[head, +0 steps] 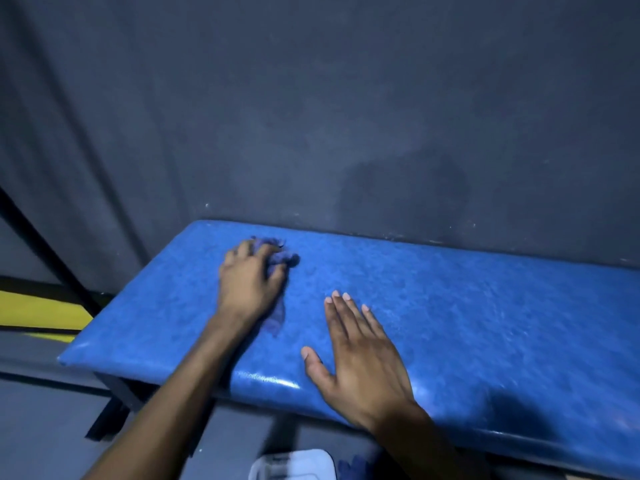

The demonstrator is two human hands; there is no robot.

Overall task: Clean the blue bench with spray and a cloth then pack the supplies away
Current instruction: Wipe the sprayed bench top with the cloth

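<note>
A: Status on the blue bench (pixel 450 306)?

B: Padded top, runs along the dark wall (pixel 311 98), far edge against it. Left end is in view; the right end runs out of frame.

A: Cloth?

B: Blue cloth (pixel 277 258) is bunched near the bench's far left corner, lying on the top. Left hand (pixel 247 278) is on it, fingers curled over the wad and gripping it. A loose tail of cloth sticks out from under the hand on its right side, toward the near edge.

A: Right hand?

B: Right hand (pixel 360 355) is over the top near the front edge, just right of the left forearm. Fingers straight and together, thumb spread, holding nothing. Can't tell whether the palm is pressing on the padding or just above it.

A: Hands touching?

B: No, apart. The cloth sits farther back than the right fingertips.

A: Spray?

B: Can't identify one. Below the front edge, at the bottom of the frame, there's a white plastic item (pixel 294 465), cut off, on the floor. A dark blue thing (pixel 349 467) is just beside it, too blurred to name.

A: Anything else?

B: Black bench leg (pixel 114 400) under the left end, and a yellow stripe (pixel 38 310) on the floor left of the bench.
</note>
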